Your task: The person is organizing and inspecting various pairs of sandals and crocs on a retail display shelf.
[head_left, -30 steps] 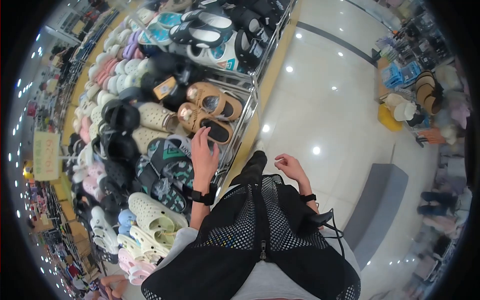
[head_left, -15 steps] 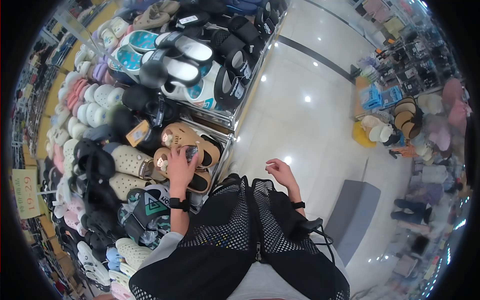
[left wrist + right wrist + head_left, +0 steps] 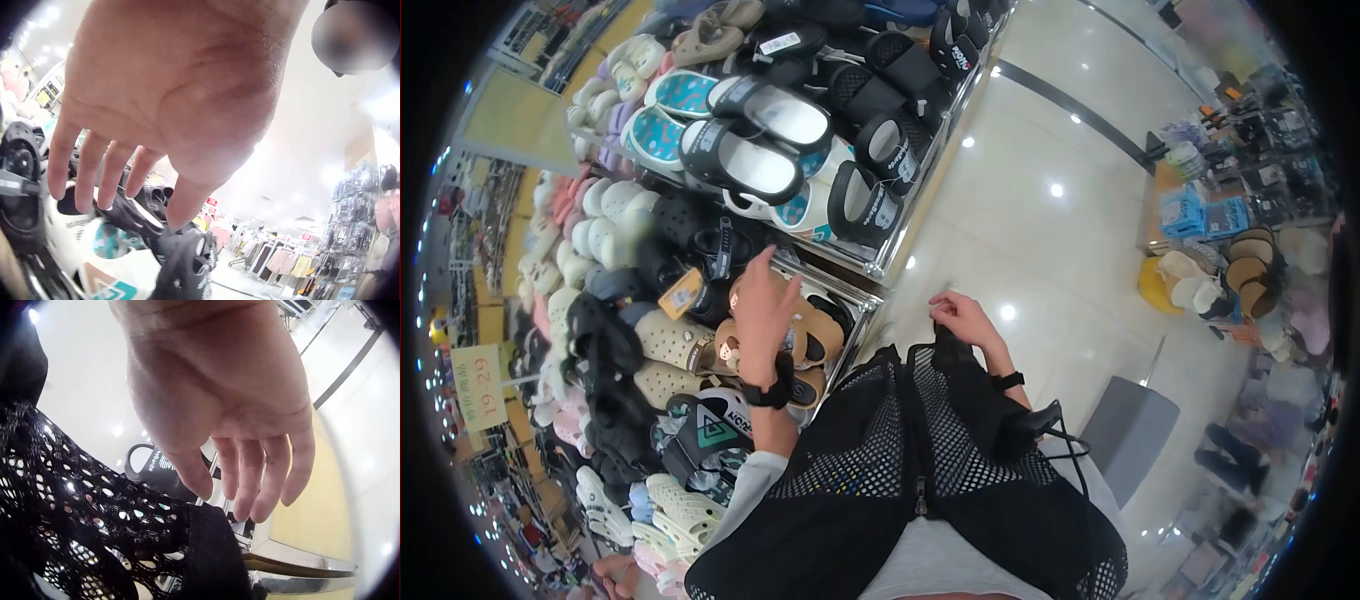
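My left hand [image 3: 762, 318] is raised over a pair of brown clogs [image 3: 815, 335] with animal faces, hiding part of them. In the left wrist view its palm [image 3: 169, 81] shows nothing held, and the fingers reach down toward black slides [image 3: 181, 262] and a white shoe [image 3: 140, 265] with teal patches. My right hand [image 3: 966, 320] hangs in front of the body, beside the black mesh vest [image 3: 900, 440]. Its fingers [image 3: 269, 478] are loosely bent with nothing between them, near the vest's edge.
Beige clogs [image 3: 668, 340] with small holes and black clogs [image 3: 600, 335] lie left of the brown pair. White-soled black slides [image 3: 755, 160] are piled farther forward. A metal rail [image 3: 870, 290] edges the display. To the right are a grey bench [image 3: 1128, 430] and racks with hats [image 3: 1250, 275].
My left hand reached down onto the brown clogs, then lifted off them and moved forward with fingers spread. My right hand stays hanging by the vest. The head view has shifted slightly.
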A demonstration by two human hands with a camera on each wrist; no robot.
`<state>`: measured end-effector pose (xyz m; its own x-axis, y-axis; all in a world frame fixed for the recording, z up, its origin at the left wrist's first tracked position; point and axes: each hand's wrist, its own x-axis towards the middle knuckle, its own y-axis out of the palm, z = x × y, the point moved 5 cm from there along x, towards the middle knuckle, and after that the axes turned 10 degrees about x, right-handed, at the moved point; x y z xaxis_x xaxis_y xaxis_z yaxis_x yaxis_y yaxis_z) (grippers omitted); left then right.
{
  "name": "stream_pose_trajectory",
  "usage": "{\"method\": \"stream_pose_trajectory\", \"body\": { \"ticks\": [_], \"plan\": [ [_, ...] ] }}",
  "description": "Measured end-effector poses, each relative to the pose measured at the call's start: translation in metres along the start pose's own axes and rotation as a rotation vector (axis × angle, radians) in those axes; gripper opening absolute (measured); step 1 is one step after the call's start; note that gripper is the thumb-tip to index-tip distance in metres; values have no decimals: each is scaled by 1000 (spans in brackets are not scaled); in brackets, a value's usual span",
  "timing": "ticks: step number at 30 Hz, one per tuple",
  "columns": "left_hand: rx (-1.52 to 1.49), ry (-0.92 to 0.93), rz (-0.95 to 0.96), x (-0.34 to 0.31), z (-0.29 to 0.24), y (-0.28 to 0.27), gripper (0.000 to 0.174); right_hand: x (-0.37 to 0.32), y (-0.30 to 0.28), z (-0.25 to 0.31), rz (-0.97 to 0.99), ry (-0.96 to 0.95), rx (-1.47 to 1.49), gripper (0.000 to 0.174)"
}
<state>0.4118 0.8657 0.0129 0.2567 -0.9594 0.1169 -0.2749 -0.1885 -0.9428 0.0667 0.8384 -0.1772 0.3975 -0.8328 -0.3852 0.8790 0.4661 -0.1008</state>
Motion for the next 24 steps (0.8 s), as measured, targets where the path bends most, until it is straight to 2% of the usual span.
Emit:
{"method": "stream_pose_trajectory", "body": {
  "ticks": [2,4,6,9,12,13,14,16,17,20,24],
  "plan": [
    [-92,83,-62,25,-40,7,54,17,-15,5,59,-17,-22,28],
    [-109,83,-39,53,-82,12,58,32,-36,13,84,-39,-6,28],
    [-68,139,-107,84,-113,24,61,42,-63,30,61,-58,-112,28],
    [50,184,-242,131,-142,47,66,51,-99,40,49,-56,-103,28],
    [111,110,-179,167,-144,70,72,57,-133,44,41,-78,-91,28],
    [133,127,-267,175,-139,78,68,57,-141,43,37,-73,-67,29],
    [138,128,-265,180,-143,76,68,59,-149,41,39,-73,-62,29],
    [103,-196,106,187,-132,88,58,60,-162,37,14,-82,-59,29],
    [128,-136,-57,186,-125,94,49,60,-167,37,14,-85,-53,29],
    [137,-177,-31,187,-127,93,42,66,-178,40,9,-74,-43,28],
    [161,-171,-125,183,-137,89,38,85,-183,55,47,-109,-30,29]
  ]
}}
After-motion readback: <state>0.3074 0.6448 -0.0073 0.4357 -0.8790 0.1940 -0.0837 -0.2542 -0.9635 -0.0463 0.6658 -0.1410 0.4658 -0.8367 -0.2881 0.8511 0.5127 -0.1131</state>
